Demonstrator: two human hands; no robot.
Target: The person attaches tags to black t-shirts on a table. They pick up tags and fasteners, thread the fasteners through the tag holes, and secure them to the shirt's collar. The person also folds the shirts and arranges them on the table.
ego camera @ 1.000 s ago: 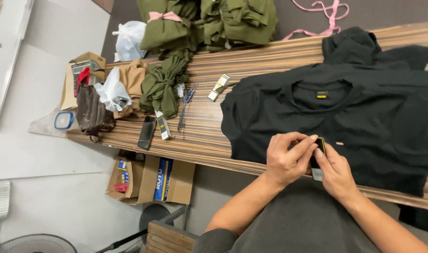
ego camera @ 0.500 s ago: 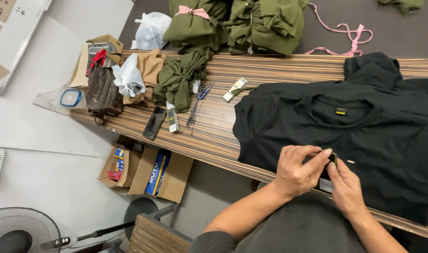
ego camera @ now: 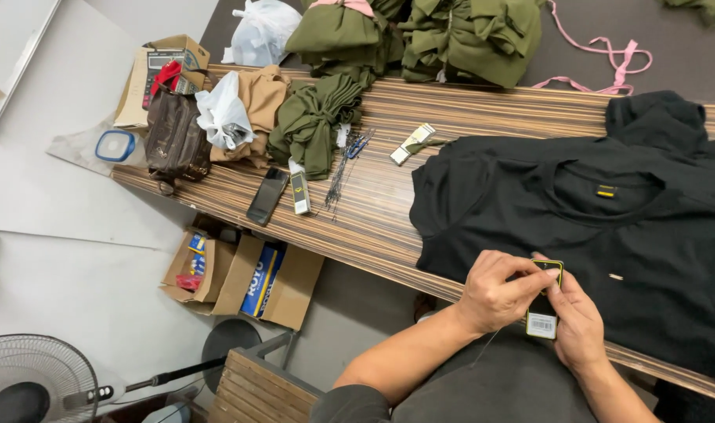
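Both hands have drifted lower; left hand (ego camera: 500, 296) and right hand (ego camera: 578, 329) fingers pinch a hang tag (ego camera: 544, 309) over the black shirt (ego camera: 577, 235).

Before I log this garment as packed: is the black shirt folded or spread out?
Spread out. The black shirt lies flat on the striped table, collar and sleeve showing, unlike the bundled green garments beyond.

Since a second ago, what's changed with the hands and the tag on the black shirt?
Little has changed. Both hands, left hand and right hand, still pinch the small black hang tag over the lower edge of the black shirt; the fingers shifted slightly around it. The view panned, so the striped table sits differently in frame. The phone and green bundle stayed put.
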